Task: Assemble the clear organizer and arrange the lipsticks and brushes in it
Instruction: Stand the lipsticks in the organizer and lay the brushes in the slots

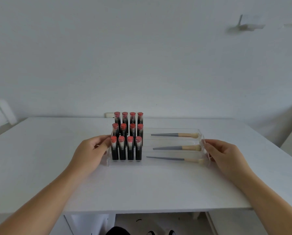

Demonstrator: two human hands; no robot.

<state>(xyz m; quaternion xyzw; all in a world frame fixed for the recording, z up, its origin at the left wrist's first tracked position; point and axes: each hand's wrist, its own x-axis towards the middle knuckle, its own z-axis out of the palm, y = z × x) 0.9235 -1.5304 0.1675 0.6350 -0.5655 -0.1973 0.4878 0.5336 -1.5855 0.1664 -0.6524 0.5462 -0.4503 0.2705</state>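
Observation:
A clear three-tier organizer (158, 164) stands on the white table (141, 187). Several black lipsticks (127, 139) with red tops stand upright in three stepped rows on its left half. Three brushes lie lengthwise on the right half: one on the back tier (175, 135), one on the middle tier (177, 148), one on the front tier (175, 159). My left hand (89, 153) grips the organizer's left end beside the front lipsticks. My right hand (224, 154) holds the right end wall, fingers curled on its edge.
A white wall rises behind the table, with a small socket plate (109, 115) just behind the lipsticks. A white piece of furniture (1, 112) sits at the far left. The table's front edge (141, 210) runs below my forearms, with shoes on the floor beneath.

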